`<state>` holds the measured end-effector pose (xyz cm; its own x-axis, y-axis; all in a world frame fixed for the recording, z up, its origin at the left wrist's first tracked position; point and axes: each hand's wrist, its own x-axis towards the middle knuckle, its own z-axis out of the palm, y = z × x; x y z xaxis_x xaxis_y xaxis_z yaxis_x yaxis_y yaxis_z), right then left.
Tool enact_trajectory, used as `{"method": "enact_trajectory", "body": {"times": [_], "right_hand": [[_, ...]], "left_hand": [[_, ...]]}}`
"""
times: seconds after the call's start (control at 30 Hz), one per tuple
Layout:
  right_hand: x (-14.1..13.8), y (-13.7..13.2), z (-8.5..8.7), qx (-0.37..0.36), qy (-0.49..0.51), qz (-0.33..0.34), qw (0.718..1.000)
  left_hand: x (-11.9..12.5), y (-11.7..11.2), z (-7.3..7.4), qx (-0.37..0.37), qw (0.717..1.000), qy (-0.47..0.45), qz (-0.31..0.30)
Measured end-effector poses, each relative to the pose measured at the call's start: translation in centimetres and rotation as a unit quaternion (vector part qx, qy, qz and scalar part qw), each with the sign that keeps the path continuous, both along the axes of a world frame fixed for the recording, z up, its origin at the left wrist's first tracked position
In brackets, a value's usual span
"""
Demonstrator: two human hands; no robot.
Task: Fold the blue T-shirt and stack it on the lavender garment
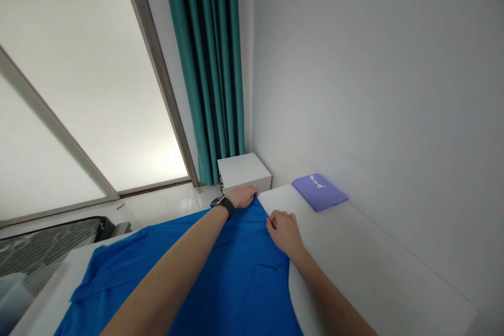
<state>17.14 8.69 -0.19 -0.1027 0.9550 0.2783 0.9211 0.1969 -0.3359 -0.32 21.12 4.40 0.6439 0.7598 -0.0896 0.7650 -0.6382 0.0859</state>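
Head view: blue garment [220, 278] lies spread on the white tabletop [366, 268], lower end out of frame. State so far: most of it lies flat and open, with a sleeve-like flap [96, 275] out to the lower left. Only the far end is gathered, narrowing to a corner between the hands. Creases and a short seam line show near the right hand. Nothing is stacked; the bulk is not yet turned over.

Left hand [242, 197] sits on the far corner, right at the tabletop's edge, fingers together and pointing right, black watch [227, 206] on the wrist. Grip looks closed on the cloth, but the fingertips are hidden, so can't confirm a pinch. Right hand [284, 232] lies on the garment's right edge, just below the left, fingers curled, thumb tucked at a fold. Same call: grip partly closed, hold unconfirmed.

Material: smooth, thin, slightly glossy synthetic. Tabletop is matte and plain.

Further along the tabletop, well apart from the hands, lies a flat purple packet [319, 191] with white print, against the wall [374, 63]. Beyond: white cabinet [244, 170], teal curtain [208, 63] in soft vertical pleats, frosted glass door [90, 89], glossy tile floor [165, 202], dark mesh chair back [47, 247].
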Motion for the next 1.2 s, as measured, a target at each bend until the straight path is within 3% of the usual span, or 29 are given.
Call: {"method": "enact_trajectory", "body": {"times": [0.37,0.67,1.2], "right_hand": [[0.3,0.1,0.1,-0.003,0.089,0.011,0.996],[-0.1,-0.4,0.9,-0.007,0.021,-0.007,1.0],[-0.1,-0.6,1.0,0.01,0.003,-0.035,0.999]], "left_hand": [[0.4,-0.1,0.2,0.004,1.0,-0.014,-0.002],[0.5,-0.5,1.0,0.031,0.999,-0.024,0.007],[0.0,-1.3,-0.7,0.058,0.997,-0.046,0.014]]}}
